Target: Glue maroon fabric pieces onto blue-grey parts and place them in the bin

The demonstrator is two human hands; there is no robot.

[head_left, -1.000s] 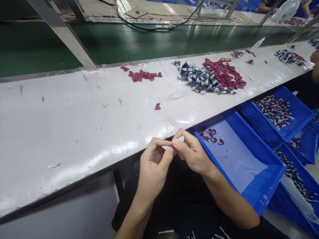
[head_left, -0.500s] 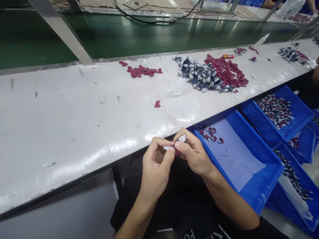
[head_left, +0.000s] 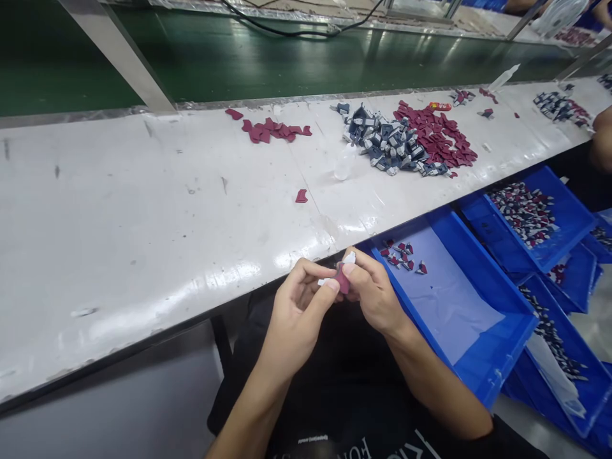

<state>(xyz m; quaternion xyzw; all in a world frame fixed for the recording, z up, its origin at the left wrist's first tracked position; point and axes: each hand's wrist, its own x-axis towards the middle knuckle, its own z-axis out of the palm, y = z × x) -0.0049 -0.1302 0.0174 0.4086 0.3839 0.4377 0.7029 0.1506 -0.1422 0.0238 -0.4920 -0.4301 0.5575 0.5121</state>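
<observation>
Between my two hands is a small plastic part [head_left: 343,278] with a dark red face and white ends that stick out on both sides. The thumb and fingers of my left hand [head_left: 303,306] pinch its left end. My right hand [head_left: 375,293] grips the other end, thumb pressed near the red face. Both hands are just off the table's front edge, above my lap. Up on the table lies a single dark red piece [head_left: 301,196]. Behind it is a loose group of dark red pieces [head_left: 275,131].
A heap of navy and white parts [head_left: 387,140] adjoins a heap of dark red pieces [head_left: 442,140] on the white table [head_left: 143,210]. A small clear bottle [head_left: 343,162] stands nearby. At right, a blue bin [head_left: 511,357] holds several finished-looking parts; more blue bins [head_left: 568,223] lie beyond.
The part in my hands has turned so that more of its red face shows. My fingers have shifted slightly on it. The view has moved a little.
</observation>
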